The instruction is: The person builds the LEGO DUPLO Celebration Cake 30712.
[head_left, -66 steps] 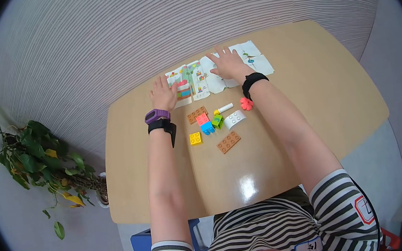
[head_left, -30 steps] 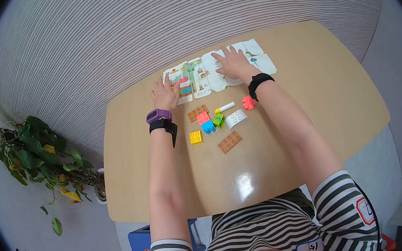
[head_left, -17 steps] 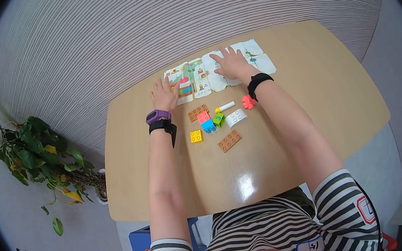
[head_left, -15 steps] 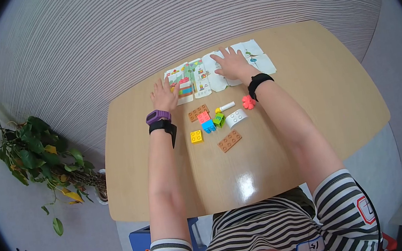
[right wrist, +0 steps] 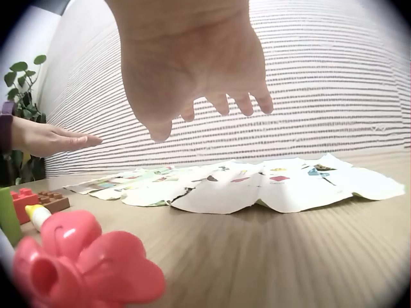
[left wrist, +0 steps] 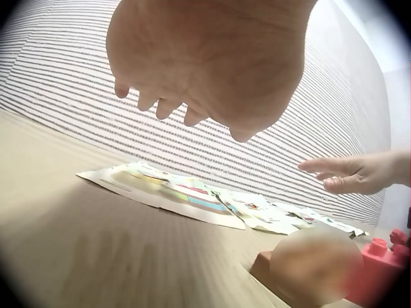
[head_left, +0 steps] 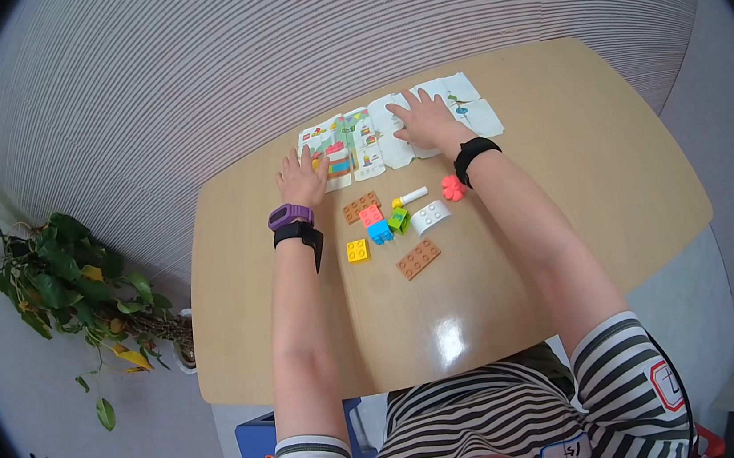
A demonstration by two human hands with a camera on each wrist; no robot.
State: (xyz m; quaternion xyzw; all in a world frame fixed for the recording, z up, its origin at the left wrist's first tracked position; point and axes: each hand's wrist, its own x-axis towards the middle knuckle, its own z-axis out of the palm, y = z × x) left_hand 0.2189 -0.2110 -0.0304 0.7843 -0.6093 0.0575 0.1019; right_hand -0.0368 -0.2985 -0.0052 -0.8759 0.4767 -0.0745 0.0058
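Note:
My left hand (head_left: 301, 180), fingers spread, hovers above the left end of a creased picture sheet (head_left: 394, 148). Farther right, my right hand (head_left: 427, 122) hangs over the same sheet with its fingers apart. Both wrist views show daylight between the palms and the table, and neither hand holds anything. Closer to the body lie toy building bricks: a pink brick (head_left: 371, 216), a blue brick (head_left: 380, 232), a green brick (head_left: 398, 220), a yellow brick (head_left: 358, 250) and a white curved brick (head_left: 430, 217). A coral flower piece (right wrist: 87, 263) lies below my right wrist.
Two brown studded plates, a far plate (head_left: 360, 206) and a near plate (head_left: 419, 260), lie flat among the bricks. A white stick piece with a yellow end (head_left: 413, 196) is beside them. The table (head_left: 562, 208) meets a ridged wall; a potted plant (head_left: 67, 269) stands left.
Since the earliest frame the head view has shifted slightly and my right hand has drifted a little to the right. In the latest frames the hands and bricks stay nearly still.

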